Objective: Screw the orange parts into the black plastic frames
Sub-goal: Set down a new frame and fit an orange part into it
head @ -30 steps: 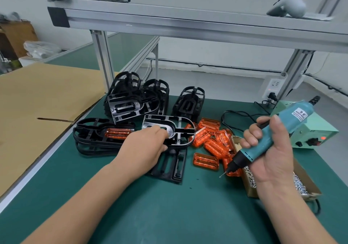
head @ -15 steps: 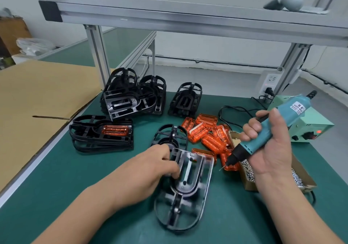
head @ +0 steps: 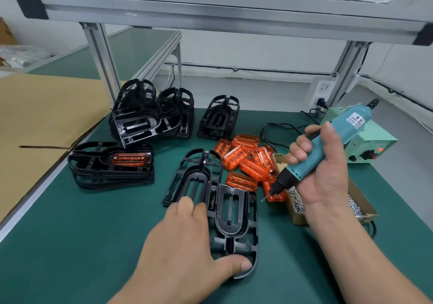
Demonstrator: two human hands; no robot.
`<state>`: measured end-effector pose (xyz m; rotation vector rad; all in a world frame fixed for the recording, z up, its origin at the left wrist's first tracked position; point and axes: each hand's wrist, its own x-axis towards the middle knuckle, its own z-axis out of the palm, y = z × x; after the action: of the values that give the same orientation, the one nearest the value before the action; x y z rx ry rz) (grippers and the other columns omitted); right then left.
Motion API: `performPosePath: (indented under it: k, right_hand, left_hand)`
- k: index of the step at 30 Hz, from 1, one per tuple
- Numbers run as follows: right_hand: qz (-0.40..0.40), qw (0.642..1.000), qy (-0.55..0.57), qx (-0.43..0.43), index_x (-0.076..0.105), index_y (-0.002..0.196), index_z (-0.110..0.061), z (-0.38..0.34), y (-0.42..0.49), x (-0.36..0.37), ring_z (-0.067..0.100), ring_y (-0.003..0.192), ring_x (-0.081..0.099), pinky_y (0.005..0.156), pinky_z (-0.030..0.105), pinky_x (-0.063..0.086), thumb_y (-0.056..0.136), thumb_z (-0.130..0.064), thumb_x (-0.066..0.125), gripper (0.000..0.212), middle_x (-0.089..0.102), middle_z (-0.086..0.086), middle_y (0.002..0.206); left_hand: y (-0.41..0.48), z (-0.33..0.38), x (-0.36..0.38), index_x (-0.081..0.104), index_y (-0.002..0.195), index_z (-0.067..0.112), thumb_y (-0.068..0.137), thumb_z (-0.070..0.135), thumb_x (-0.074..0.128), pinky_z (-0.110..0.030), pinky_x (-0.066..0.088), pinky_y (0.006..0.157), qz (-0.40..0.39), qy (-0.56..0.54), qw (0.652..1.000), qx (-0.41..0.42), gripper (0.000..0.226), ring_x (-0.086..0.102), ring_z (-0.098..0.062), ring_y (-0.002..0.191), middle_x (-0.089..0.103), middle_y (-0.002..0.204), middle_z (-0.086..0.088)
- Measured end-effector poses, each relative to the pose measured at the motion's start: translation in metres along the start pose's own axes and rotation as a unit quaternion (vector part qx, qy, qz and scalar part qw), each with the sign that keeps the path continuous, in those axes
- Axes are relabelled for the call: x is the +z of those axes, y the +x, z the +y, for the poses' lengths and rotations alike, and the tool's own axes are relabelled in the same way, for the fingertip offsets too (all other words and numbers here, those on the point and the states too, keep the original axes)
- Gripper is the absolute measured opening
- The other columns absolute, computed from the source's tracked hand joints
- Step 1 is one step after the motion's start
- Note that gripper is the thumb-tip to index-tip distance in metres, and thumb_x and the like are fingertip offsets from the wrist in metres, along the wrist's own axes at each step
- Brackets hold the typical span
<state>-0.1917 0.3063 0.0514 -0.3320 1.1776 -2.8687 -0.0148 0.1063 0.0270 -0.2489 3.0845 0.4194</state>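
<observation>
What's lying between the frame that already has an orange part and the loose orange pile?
In the head view, a bare black frame lies flat on the mat between the fitted frame and the orange pile.

Left hand (head: pixel 182 245) rests on a black plastic frame (head: pixel 234 212) on the green worktop (head: pixel 82 245); right hand (head: pixel 325 174) grips a teal electric screwdriver (head: pixel 337 139).
</observation>
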Motion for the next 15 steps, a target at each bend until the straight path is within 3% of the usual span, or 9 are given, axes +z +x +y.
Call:
performPosePath:
  k: [3, 7, 12, 15]
  right_hand:
    - [0.001, 1.0, 0.003, -0.002, 0.066, 0.094, -0.019, -0.001, -0.001, -0.001, 0.007, 0.057, 0.047, 0.054, 0.022, 0.046, 0.106, -0.039, 0.06, 0.024, 0.048, -0.005, 0.07]
    - [0.004, 1.0, 0.006, -0.003, 0.065, 0.096, -0.018, -0.002, 0.0, -0.001, 0.007, 0.057, 0.046, 0.053, 0.022, 0.046, 0.107, -0.039, 0.059, 0.024, 0.047, -0.005, 0.07]
    - [0.009, 1.0, 0.012, -0.004, 0.065, 0.095, -0.018, -0.003, 0.002, -0.002, 0.007, 0.057, 0.045, 0.054, 0.022, 0.045, 0.106, -0.04, 0.059, 0.024, 0.046, -0.006, 0.071]
    - [0.015, 1.0, 0.018, -0.008, 0.065, 0.095, -0.018, -0.005, 0.003, -0.004, 0.007, 0.058, 0.045, 0.054, 0.022, 0.045, 0.106, -0.04, 0.06, 0.024, 0.047, -0.005, 0.071]
  left_hand:
    - [0.0, -0.001, 0.001, 0.029, 0.151, 0.033, 0.059, 0.104, 0.034, -0.028, 0.039, 0.076, -0.01, -0.015, 1.0, 0.01, 0.116, 0.043, -0.008, 0.107, 0.023, 0.108, 0.015]
    - [0.0, -0.006, -0.004, 0.016, 0.157, 0.043, 0.07, 0.08, 0.045, -0.023, 0.038, 0.057, -0.071, -0.043, 0.994, 0.064, 0.099, 0.055, -0.006, 0.079, 0.025, 0.108, 0.02]
    - [0.005, -0.027, -0.018, 0.01, 0.16, 0.057, 0.074, 0.065, 0.053, -0.018, 0.042, 0.065, -0.194, -0.085, 0.966, 0.146, 0.097, 0.047, 0.011, 0.097, 0.027, 0.114, 0.028]
    - [0.011, -0.033, -0.023, 0.015, 0.159, 0.058, 0.079, 0.058, 0.05, -0.016, 0.042, 0.077, -0.184, -0.097, 0.962, 0.177, 0.086, 0.042, 0.014, 0.106, 0.029, 0.114, 0.029]
